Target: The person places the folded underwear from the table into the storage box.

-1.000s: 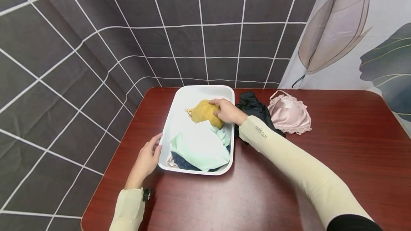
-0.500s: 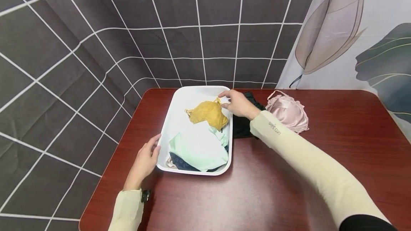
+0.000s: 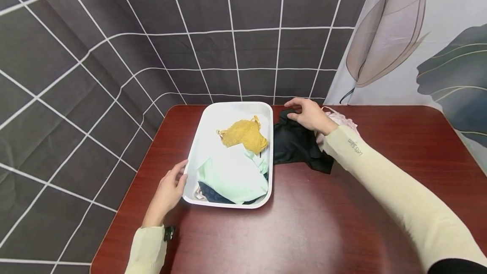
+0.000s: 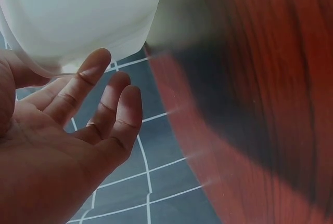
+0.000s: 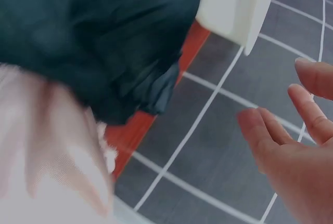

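My left hand (image 3: 165, 190) touches the left side of the white plastic basin (image 3: 193, 155), fingers relaxed at its rim; in the left wrist view a fingertip (image 4: 96, 62) lies against the outer wall. A mustard-yellow bra (image 3: 243, 134) with thin straps lies in the basin, above a pale mint cloth (image 3: 232, 172) and a dark blue cloth (image 3: 214, 193). My right hand (image 3: 310, 115), fingers loosely bent and holding nothing, is over the far end of a black garment (image 3: 296, 147) on the table. Behind that hand, partly hidden, is a pink satin bra (image 5: 57, 167) with lace trim.
The reddish-brown table (image 3: 289, 223) carries everything. A dark grey curtain (image 3: 205, 50) with white grid lines hangs along the left and back edges. At the right back hangs a white cloth (image 3: 452, 12) with a leaf print.
My right hand has let go of the yellow bra in the basin and moved right, over the black garment. The left hand has stayed at the basin's side.
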A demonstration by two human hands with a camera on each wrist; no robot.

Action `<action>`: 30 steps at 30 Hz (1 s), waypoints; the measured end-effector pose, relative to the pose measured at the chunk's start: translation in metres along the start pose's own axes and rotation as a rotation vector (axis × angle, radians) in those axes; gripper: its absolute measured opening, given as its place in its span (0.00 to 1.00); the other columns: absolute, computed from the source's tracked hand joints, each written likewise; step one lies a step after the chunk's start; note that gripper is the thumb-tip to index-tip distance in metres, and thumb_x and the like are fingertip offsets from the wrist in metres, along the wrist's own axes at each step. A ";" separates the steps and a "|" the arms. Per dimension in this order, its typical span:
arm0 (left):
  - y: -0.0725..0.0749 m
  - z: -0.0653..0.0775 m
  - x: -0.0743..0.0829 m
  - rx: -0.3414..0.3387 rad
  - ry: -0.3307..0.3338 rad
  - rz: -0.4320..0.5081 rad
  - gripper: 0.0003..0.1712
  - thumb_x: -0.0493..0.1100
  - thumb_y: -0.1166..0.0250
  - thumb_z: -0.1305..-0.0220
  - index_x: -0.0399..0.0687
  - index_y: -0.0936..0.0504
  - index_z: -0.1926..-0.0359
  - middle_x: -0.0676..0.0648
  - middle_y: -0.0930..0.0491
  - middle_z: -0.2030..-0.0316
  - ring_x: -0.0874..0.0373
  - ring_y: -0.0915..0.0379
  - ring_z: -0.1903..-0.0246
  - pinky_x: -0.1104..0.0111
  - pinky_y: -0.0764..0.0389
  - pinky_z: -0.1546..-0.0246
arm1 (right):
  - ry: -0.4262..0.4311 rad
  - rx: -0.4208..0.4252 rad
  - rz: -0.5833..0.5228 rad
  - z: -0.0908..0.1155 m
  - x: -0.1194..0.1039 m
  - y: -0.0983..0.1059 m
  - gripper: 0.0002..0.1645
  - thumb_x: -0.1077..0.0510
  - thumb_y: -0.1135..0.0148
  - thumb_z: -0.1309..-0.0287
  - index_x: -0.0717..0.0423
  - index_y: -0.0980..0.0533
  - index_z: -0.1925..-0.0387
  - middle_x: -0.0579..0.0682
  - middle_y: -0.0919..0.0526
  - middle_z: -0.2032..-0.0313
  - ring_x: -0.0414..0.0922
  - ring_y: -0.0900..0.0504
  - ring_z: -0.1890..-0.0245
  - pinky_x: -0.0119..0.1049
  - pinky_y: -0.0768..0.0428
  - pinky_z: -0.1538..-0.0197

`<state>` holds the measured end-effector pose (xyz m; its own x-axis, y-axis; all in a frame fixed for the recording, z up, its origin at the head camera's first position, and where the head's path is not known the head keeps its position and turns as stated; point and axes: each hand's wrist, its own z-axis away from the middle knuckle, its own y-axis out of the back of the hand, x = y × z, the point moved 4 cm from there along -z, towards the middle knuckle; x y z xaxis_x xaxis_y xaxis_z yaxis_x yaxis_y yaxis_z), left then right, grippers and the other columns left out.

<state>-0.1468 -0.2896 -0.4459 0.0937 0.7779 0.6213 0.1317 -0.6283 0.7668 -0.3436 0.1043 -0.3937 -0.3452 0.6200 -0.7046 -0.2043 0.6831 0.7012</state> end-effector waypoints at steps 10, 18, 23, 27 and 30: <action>-0.001 -0.001 0.000 -0.002 -0.007 0.000 0.26 0.31 0.42 0.37 0.41 0.30 0.37 0.40 0.24 0.61 0.48 0.25 0.68 0.56 0.22 0.64 | -0.111 0.035 0.078 0.027 0.048 0.029 0.23 0.60 0.41 0.38 0.59 0.29 0.42 0.63 0.25 0.48 0.56 0.24 0.61 0.48 0.29 0.59; -0.001 0.000 0.000 -0.011 0.011 -0.009 0.26 0.32 0.42 0.36 0.41 0.31 0.37 0.39 0.25 0.60 0.47 0.24 0.67 0.55 0.21 0.63 | -0.190 0.037 0.121 0.047 0.089 0.049 0.27 0.61 0.42 0.40 0.67 0.34 0.41 0.72 0.29 0.47 0.66 0.31 0.47 0.59 0.34 0.47; -0.001 0.000 0.000 -0.009 0.011 -0.010 0.25 0.31 0.43 0.36 0.41 0.31 0.37 0.39 0.25 0.60 0.47 0.24 0.67 0.54 0.22 0.63 | -0.259 -0.031 0.143 0.059 0.106 0.055 0.34 0.50 0.44 0.37 0.70 0.39 0.39 0.75 0.32 0.46 0.69 0.34 0.45 0.61 0.36 0.46; -0.001 0.000 0.000 0.000 -0.005 -0.008 0.25 0.31 0.42 0.36 0.40 0.30 0.38 0.39 0.25 0.61 0.47 0.24 0.67 0.55 0.22 0.62 | -0.296 -0.084 0.110 0.067 0.113 0.057 0.42 0.40 0.46 0.38 0.67 0.42 0.36 0.74 0.35 0.42 0.68 0.36 0.43 0.60 0.36 0.45; -0.001 -0.001 0.001 0.007 -0.013 -0.003 0.25 0.30 0.42 0.37 0.40 0.30 0.38 0.40 0.24 0.61 0.48 0.25 0.67 0.55 0.22 0.63 | -0.294 -0.117 0.086 0.071 0.118 0.058 0.46 0.37 0.45 0.39 0.65 0.43 0.34 0.74 0.39 0.39 0.67 0.38 0.40 0.60 0.38 0.43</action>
<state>-0.1474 -0.2889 -0.4459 0.1059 0.7802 0.6165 0.1388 -0.6256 0.7677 -0.3313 0.2447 -0.4437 -0.0902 0.7697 -0.6319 -0.2961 0.5851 0.7550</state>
